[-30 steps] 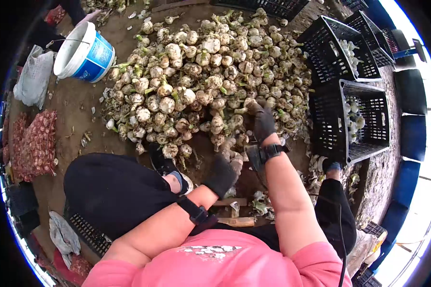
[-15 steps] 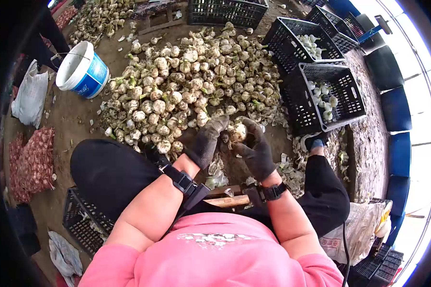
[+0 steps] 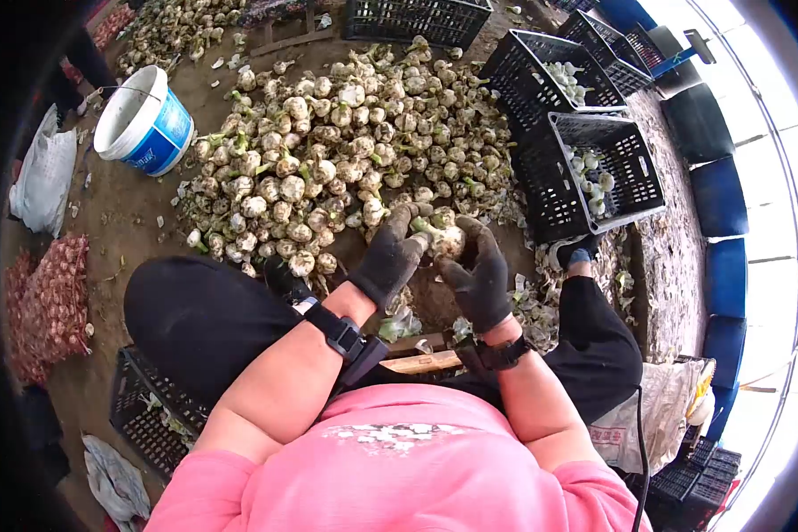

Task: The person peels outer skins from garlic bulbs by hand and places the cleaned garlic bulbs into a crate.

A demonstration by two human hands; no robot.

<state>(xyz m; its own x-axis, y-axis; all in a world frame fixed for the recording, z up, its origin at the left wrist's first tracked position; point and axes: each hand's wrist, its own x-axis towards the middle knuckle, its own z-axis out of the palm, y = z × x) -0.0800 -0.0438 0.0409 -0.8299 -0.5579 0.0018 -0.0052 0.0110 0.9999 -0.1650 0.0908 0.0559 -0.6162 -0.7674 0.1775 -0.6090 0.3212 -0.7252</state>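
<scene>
A dirt-marked garlic bulb [image 3: 449, 241] with a short greenish stem is held between my two dark-gloved hands, in front of the heap. My right hand [image 3: 481, 282] grips the bulb's right side, thumb below and fingers above. On the stem side, my left hand [image 3: 388, 259] has its fingers closed around the stem end; whether a tool is in it I cannot make out. Just beyond both hands spreads a large heap of garlic bulbs [image 3: 328, 160], many with soil and cut stems. Loose papery skins [image 3: 401, 324] lie below the left hand.
Black crates [image 3: 607, 177] with cleaner white bulbs stand to the right. At left are a white-and-blue bucket [image 3: 164, 133], a white sack [image 3: 46, 173] and a red net bag [image 3: 53, 297]. Another black crate [image 3: 151, 412] sits beside my left leg.
The bulb has turned in my hands, so its stem now points toward my left hand. My left fingers have moved onto the stem end. The whole view has shifted slightly.
</scene>
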